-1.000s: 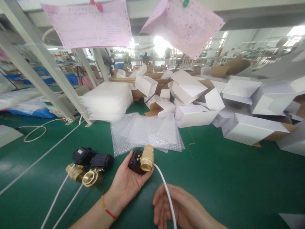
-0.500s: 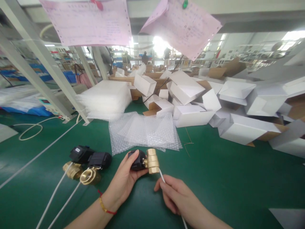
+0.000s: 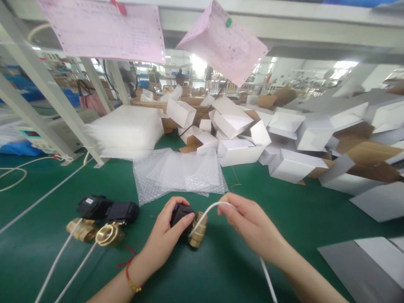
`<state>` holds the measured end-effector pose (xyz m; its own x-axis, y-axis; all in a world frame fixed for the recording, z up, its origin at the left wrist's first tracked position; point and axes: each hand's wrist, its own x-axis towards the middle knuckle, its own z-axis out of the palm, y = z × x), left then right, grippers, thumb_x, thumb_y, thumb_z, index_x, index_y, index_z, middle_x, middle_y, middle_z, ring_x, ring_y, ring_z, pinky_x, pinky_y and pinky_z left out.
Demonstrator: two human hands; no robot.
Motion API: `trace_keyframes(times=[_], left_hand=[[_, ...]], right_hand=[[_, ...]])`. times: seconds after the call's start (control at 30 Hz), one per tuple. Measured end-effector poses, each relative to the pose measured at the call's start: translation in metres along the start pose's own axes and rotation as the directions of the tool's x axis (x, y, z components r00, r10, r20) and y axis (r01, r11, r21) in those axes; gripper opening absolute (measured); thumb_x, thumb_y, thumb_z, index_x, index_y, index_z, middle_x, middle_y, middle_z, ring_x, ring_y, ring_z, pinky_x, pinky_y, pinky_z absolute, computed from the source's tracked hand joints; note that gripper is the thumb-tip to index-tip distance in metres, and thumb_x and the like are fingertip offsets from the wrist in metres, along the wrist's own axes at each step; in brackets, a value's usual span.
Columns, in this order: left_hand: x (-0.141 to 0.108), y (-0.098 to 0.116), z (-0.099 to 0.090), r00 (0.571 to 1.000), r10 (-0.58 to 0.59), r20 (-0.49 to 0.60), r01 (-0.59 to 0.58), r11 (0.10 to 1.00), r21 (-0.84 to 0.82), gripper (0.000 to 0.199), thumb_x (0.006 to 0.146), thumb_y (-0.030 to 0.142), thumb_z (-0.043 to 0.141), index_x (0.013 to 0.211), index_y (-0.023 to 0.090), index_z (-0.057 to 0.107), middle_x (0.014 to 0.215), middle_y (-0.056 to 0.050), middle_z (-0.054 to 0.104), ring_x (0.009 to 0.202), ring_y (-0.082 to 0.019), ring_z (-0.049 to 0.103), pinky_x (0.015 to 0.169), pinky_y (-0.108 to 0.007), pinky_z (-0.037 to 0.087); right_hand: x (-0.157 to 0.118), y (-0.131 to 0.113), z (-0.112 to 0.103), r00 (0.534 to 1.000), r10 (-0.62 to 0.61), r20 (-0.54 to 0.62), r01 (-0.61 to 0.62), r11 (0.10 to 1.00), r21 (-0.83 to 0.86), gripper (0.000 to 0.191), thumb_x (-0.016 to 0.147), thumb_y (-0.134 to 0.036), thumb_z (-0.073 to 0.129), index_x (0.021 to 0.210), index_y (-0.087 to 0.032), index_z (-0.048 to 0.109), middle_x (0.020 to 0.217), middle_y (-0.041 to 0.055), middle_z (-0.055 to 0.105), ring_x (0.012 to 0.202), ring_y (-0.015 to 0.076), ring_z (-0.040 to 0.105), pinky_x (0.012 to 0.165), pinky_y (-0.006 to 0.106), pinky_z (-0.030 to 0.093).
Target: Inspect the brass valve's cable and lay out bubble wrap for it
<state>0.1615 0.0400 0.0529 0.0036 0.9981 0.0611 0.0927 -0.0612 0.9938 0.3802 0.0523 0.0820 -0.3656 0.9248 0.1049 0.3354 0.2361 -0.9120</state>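
Note:
My left hand (image 3: 172, 227) is closed around the black actuator housing of a motorized ball valve (image 3: 198, 230). Its brass body points to the right of my fingers, tilted. A white cable (image 3: 210, 206) runs up from the valve and arches over to my right hand (image 3: 246, 219), which pinches it between thumb and fingers. The cable's far part hangs out below my right wrist. To the left, two more such valves lie side by side on the green table: one (image 3: 91, 207) with a small white label, the other (image 3: 121, 212) with its brass opening facing me. White cables trail from both towards me.
Bubble wrap sheets (image 3: 179, 172) lie beyond my hands, beside a tall stack of white foam sheets (image 3: 126, 130). White cardboard boxes (image 3: 241, 151) are heaped at the back and right. Metal posts (image 3: 59, 84) stand at left; pink papers (image 3: 107, 31) hang overhead.
My right hand has risen and moved right, lifting the white cable into an arch. My left hand has turned the valve, its thumb now across the housing's top. The view has shifted right.

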Motion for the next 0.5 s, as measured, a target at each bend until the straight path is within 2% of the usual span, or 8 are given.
trace_keyframes(times=[0.03,0.07,0.13,0.23,0.3,0.37,0.43,0.5], left_hand=[[0.0,0.001,-0.001,0.998,-0.039,0.053,0.042,0.998,-0.056,0.019,0.079,0.033,0.082,0.091,0.022,0.072,0.084,0.0,0.066,0.077,-0.017,0.057,0.069,-0.018,0.045],[0.0,0.001,-0.002,0.991,-0.092,0.101,0.106,0.984,-0.145,0.026,0.08,0.041,0.081,0.094,0.022,0.071,0.085,0.0,0.066,0.077,-0.017,0.057,0.067,-0.019,0.046],[0.0,0.002,-0.004,0.976,-0.168,0.136,0.206,0.918,-0.34,0.039,0.078,0.053,0.083,0.099,0.022,0.068,0.091,-0.002,0.068,0.081,-0.019,0.059,0.07,-0.02,0.049],[0.003,0.004,-0.009,0.985,-0.174,-0.005,0.15,0.86,-0.488,0.046,0.073,0.053,0.088,0.099,0.022,0.067,0.094,-0.003,0.069,0.089,-0.021,0.06,0.076,-0.022,0.052],[0.006,0.006,-0.012,0.985,-0.105,-0.138,0.038,0.908,-0.417,0.035,0.076,0.042,0.087,0.097,0.021,0.067,0.091,-0.001,0.068,0.086,-0.019,0.059,0.075,-0.02,0.051],[0.007,0.008,-0.015,0.985,0.011,-0.169,-0.049,0.973,-0.224,0.022,0.08,0.031,0.082,0.095,0.021,0.069,0.089,-0.001,0.068,0.083,-0.018,0.06,0.074,-0.018,0.049],[0.005,0.01,-0.016,0.99,0.113,-0.082,-0.115,0.993,-0.025,0.016,0.081,0.027,0.079,0.093,0.02,0.071,0.088,-0.001,0.068,0.082,-0.018,0.06,0.075,-0.017,0.048],[0.0,0.012,-0.014,0.993,0.111,0.049,-0.113,0.992,0.047,0.017,0.08,0.031,0.079,0.091,0.02,0.072,0.086,-0.001,0.067,0.08,-0.017,0.059,0.073,-0.017,0.047]], right_hand=[[0.005,0.008,-0.003,0.996,-0.044,-0.082,0.033,0.992,-0.121,0.033,0.103,-0.043,0.04,0.081,-0.022,0.052,0.071,-0.0026,0.047,0.067,0.0164,0.045,0.063,0.027,0.034],[0.009,0.018,-0.001,0.995,-0.042,-0.087,0.027,0.985,-0.168,0.031,0.104,-0.039,0.039,0.08,-0.022,0.05,0.073,-0.0014,0.05,0.071,0.0174,0.047,0.066,0.028,0.035],[0.008,0.034,0.015,0.999,-0.014,0.036,0.021,0.98,-0.2,0.031,0.102,-0.03,0.041,0.073,-0.022,0.046,0.067,-0.0016,0.051,0.062,0.0161,0.047,0.06,0.027,0.034],[-0.01,0.031,0.052,0.962,-0.022,0.273,0.089,0.968,-0.234,0.025,0.098,-0.024,0.054,0.073,-0.021,0.053,0.063,-0.0027,0.054,0.052,0.0129,0.041,0.052,0.025,0.028],[-0.022,0.012,0.062,0.907,-0.008,0.421,0.131,0.955,-0.265,0.022,0.096,-0.024,0.056,0.075,-0.021,0.053,0.061,-0.004,0.049,0.047,0.0121,0.029,0.047,0.027,0.02],[-0.025,-0.011,0.053,0.898,-0.027,0.439,0.139,0.964,-0.226,0.022,0.099,-0.027,0.052,0.078,-0.021,0.053,0.068,-0.0025,0.052,0.051,0.0133,0.036,0.049,0.027,0.024],[-0.015,-0.023,0.03,0.94,-0.1,0.326,0.145,0.982,-0.117,0.026,0.104,-0.031,0.044,0.082,-0.022,0.054,0.078,-0.0004,0.058,0.07,0.0164,0.052,0.063,0.025,0.036],[0.002,-0.019,0.011,0.976,-0.136,0.171,0.153,0.984,-0.096,0.031,0.105,-0.037,0.042,0.079,-0.022,0.052,0.074,-0.0021,0.054,0.07,0.0164,0.051,0.066,0.026,0.039]])
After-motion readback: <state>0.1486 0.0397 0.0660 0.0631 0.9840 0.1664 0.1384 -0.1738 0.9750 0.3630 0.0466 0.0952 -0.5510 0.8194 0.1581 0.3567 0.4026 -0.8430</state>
